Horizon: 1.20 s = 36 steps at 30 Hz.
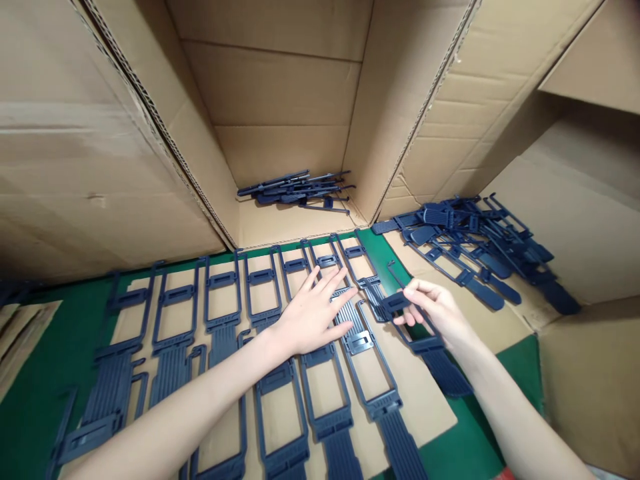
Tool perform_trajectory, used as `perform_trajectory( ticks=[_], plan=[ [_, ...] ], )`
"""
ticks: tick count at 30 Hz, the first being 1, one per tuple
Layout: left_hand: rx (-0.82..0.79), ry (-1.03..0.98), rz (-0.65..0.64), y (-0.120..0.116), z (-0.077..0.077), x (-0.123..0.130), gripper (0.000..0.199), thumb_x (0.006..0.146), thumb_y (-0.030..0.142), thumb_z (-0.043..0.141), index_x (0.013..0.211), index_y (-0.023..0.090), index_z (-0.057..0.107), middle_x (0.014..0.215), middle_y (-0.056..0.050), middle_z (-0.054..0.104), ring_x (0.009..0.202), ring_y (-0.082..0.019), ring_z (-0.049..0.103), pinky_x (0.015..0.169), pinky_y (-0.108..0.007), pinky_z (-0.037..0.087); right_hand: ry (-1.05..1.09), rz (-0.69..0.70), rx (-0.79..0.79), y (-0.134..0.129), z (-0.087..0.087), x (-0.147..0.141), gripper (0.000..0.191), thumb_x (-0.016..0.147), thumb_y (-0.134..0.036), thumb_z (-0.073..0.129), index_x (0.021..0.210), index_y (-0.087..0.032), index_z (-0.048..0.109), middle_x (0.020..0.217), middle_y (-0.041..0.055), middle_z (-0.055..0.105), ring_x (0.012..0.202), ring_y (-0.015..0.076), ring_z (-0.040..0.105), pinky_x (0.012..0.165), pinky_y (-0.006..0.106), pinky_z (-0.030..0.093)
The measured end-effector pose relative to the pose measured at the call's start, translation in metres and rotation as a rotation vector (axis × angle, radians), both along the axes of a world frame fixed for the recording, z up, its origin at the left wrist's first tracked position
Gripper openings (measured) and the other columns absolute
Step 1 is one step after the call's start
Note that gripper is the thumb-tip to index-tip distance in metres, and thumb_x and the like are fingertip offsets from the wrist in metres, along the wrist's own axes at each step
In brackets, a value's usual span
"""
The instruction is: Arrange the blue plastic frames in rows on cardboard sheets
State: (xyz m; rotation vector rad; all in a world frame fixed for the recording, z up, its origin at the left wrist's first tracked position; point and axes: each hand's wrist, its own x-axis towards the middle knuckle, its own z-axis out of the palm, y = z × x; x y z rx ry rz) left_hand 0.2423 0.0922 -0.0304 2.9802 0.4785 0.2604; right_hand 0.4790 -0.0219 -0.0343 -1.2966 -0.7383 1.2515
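My left hand [311, 313] lies spread, palm down, over the laid-out rows of dark blue plastic frames, its fingers across the upper middle of them. My right hand [434, 308] pinches the side of a dark blue plastic frame [426, 344] with a ribbed flat end and a thin hooked tip. This frame is tilted above the right edge of the cardboard sheet [425, 407]. Close to it lies another plastic frame [373, 370] of the same kind, at the right end of the near row. My left forearm hides parts of several frames.
An open cardboard box [295, 87] at the back holds a small heap of blue frames [300, 190]. To the right, a larger pile of frames [465, 240] rests on cardboard. Tall cardboard walls surround the green tabletop [520, 373]. Cardboard pieces [30, 333] lie at far left.
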Motion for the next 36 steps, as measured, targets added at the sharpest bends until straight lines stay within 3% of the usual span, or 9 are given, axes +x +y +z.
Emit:
perform_trajectory(
  ticks=[6, 16, 21, 25, 29, 36],
  plan=[
    [0.008, -0.011, 0.000, 0.000, -0.001, -0.001, 0.058, 0.093, 0.053, 0.038, 0.140, 0.020, 0.038, 0.153, -0.014, 0.023, 0.141, -0.029, 0.020, 0.114, -0.050, 0.005, 0.021, 0.065, -0.078, -0.004, 0.006, 0.002, 0.030, 0.077, -0.040, 0.069, 0.068, -0.021, 0.048, 0.036, -0.0101, 0.040, 0.033, 0.0104, 0.045, 0.047, 0.030, 0.055],
    [-0.006, 0.015, 0.003, 0.000, 0.002, 0.001, 0.058, 0.093, 0.053, 0.038, 0.140, 0.020, 0.037, 0.153, -0.016, 0.021, 0.141, -0.030, 0.019, 0.114, -0.052, 0.006, -0.015, 0.052, -0.106, -0.002, 0.003, -0.009, 0.038, 0.078, -0.043, 0.068, 0.060, -0.021, 0.042, 0.034, -0.0074, 0.045, 0.036, 0.0145, 0.053, 0.050, 0.030, 0.054],
    [-0.016, 0.003, 0.001, 0.000, 0.002, 0.001, 0.057, 0.093, 0.052, 0.038, 0.140, 0.020, 0.037, 0.153, -0.015, 0.021, 0.141, -0.030, 0.019, 0.114, -0.052, 0.006, -0.259, 0.076, -0.085, -0.004, 0.002, -0.012, 0.045, 0.079, -0.048, 0.065, 0.055, -0.021, 0.038, 0.042, -0.0006, 0.055, 0.039, 0.0151, 0.057, 0.042, 0.022, 0.039],
    [-0.014, 0.008, 0.001, 0.000, 0.002, 0.000, 0.057, 0.093, 0.053, 0.038, 0.140, 0.020, 0.037, 0.153, -0.015, 0.021, 0.141, -0.029, 0.018, 0.114, -0.052, 0.005, -0.553, 0.045, -0.095, -0.006, 0.001, -0.009, 0.047, 0.083, -0.050, 0.059, 0.053, -0.022, 0.036, 0.039, -0.0031, 0.049, 0.038, 0.0133, 0.052, 0.046, 0.023, 0.038],
    [-0.011, 0.009, 0.001, 0.000, 0.001, 0.001, 0.057, 0.093, 0.052, 0.039, 0.140, 0.020, 0.037, 0.154, -0.014, 0.019, 0.142, -0.029, 0.016, 0.114, -0.052, 0.005, -0.882, 0.106, -0.065, -0.006, 0.001, -0.007, 0.048, 0.088, -0.048, 0.048, 0.051, -0.021, 0.033, 0.039, -0.0045, 0.041, 0.040, 0.0103, 0.040, 0.048, 0.024, 0.031],
    [-0.023, 0.004, -0.011, -0.001, 0.003, 0.000, 0.055, 0.093, 0.051, 0.039, 0.141, 0.025, 0.037, 0.154, -0.013, 0.019, 0.142, -0.030, 0.017, 0.114, -0.053, 0.006, -1.155, 0.267, -0.003, -0.004, -0.004, 0.002, 0.045, 0.091, -0.044, 0.041, 0.056, -0.020, 0.028, 0.050, -0.0048, 0.030, 0.049, 0.0106, 0.028, 0.049, 0.026, 0.021]
  ],
)
